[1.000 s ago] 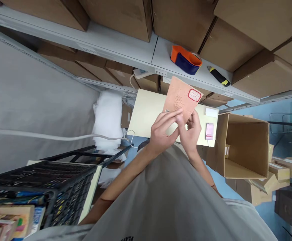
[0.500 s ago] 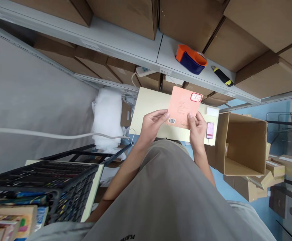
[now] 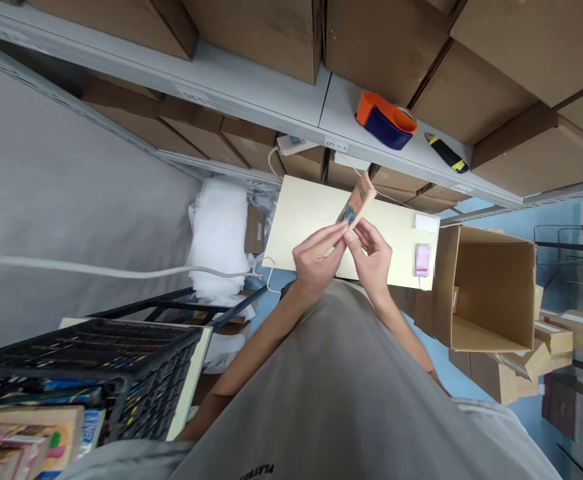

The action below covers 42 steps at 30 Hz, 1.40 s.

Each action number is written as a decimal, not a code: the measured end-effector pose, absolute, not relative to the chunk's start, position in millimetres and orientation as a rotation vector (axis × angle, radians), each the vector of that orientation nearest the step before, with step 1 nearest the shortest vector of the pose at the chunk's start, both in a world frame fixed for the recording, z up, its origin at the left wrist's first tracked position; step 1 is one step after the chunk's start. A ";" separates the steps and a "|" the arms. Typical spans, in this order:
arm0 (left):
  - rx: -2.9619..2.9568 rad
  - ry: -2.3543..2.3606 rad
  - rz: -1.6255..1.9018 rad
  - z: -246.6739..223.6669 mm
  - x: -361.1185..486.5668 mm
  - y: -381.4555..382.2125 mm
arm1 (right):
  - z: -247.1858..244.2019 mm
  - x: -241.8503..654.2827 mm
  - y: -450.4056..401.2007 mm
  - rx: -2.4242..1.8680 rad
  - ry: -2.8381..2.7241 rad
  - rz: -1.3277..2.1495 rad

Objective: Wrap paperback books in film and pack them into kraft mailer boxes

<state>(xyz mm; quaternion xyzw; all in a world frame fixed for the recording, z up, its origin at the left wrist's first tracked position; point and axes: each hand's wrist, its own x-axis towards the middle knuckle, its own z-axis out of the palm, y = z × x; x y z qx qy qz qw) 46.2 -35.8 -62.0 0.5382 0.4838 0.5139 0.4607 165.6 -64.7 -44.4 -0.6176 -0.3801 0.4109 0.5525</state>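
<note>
A thin pink book [image 3: 359, 200] is tilted up on edge above the pale board [image 3: 306, 207], its spine side and part of a coloured cover turned toward me. My left hand [image 3: 320, 257] grips its lower left end, fingers pressed together. At the lower right corner, my right hand [image 3: 371, 257] pinches the book between thumb and fingers. A phone [image 3: 422, 260], its screen blurred out, lies at the board's right end near a white slip [image 3: 426, 223].
An orange and blue tape dispenser [image 3: 386, 121] and a yellow-black box cutter [image 3: 446, 153] lie on the grey shelf [image 3: 281, 100] ahead. An open carton [image 3: 491, 287] stands at right. At left are a white foam roll [image 3: 219, 233] and a black crate [image 3: 156, 380] with books.
The pink book has turned from its flat back, with barcode and label showing, to nearly edge-on. Both hands have come closer together, the right one moving left.
</note>
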 end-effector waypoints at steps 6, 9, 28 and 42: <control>1.399 1.099 1.181 -57.5 43.9 -34.1 | -43.9 184.3 -63.4 -1.520 -0.915 0.880; 1.216 1.175 1.187 -64.6 32.2 -19.2 | -40.3 201.7 -65.8 -1.487 -0.913 0.972; 0.922 1.152 1.157 -79.5 36.3 -23.8 | -55.5 204.2 -80.5 -1.558 -1.000 0.762; 1.288 1.111 1.174 -75.3 30.8 -27.1 | -45.8 206.8 -75.6 -1.482 -0.872 0.986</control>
